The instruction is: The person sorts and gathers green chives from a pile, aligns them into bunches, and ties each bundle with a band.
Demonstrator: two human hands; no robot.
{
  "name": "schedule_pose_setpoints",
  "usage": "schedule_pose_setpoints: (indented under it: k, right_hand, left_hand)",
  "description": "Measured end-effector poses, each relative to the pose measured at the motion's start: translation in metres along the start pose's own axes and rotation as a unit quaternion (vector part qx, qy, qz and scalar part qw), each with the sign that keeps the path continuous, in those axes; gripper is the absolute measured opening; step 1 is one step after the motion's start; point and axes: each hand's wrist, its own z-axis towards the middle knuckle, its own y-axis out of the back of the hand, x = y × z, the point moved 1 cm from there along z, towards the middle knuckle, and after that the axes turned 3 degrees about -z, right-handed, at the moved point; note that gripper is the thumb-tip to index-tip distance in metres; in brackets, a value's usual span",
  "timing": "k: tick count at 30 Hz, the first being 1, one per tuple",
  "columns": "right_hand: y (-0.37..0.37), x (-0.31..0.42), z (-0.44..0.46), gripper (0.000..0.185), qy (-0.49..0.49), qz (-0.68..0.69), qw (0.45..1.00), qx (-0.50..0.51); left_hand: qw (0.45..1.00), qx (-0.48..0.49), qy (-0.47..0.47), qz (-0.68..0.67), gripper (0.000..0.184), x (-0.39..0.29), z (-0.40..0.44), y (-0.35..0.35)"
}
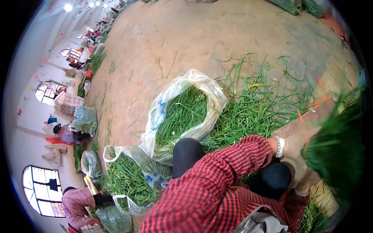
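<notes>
At the right, a large bunch of long green stalks (336, 149) is smeared by motion, its thin ends pointing up. My left hand (294, 148), in a pale glove with a beaded bracelet at the wrist, is closed on the bunch's near side. Lower down, my right hand (307, 179), also in a pale glove, grips the same bunch; its fingers are partly hidden. Loose green stalks (252, 116) lie spread on the floor beside my knees. To their left stands an open clear plastic bag (217, 97), its rim rolled back, with more stalks inside.
A second open plastic bag (151, 171) of stalks sits beside my knee. Tied orange strings (320, 101) lie near the right edge. Co-workers (79, 202) bend and sit along the wall at left, among filled bags (83, 119). More full bags (289, 4) stand at the top right.
</notes>
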Motion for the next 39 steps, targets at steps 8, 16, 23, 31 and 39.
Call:
schedule_pose_setpoints:
  k: [8,16,23,31,39]
  right_hand:
    - [-0.016,0.001,0.001,0.014,-0.016,-0.02,0.992,0.125]
    - [-0.004,0.015,-0.025,0.014,-0.138,0.108,0.981,0.085]
    - [-0.002,0.027,0.0,0.044,-0.126,0.143,0.982,0.019]
    - [-0.017,0.024,0.006,0.02,-0.21,0.212,0.942,0.151]
    - [0.009,0.006,-0.032,0.026,-0.223,0.336,0.913,0.066]
  left_hand:
    - [0.924,0.163,0.271,0.216,0.069,-0.053,0.006,0.037]
    - [0.839,0.185,0.302,0.413,0.053,0.013,-0.031,0.018]
    - [0.749,0.162,0.258,0.588,0.074,0.012,-0.035,0.004]
    - [0.776,0.233,0.285,0.513,0.094,-0.005,-0.039,0.003]
    - [0.776,0.28,0.244,0.51,0.115,-0.001,-0.015,-0.008]
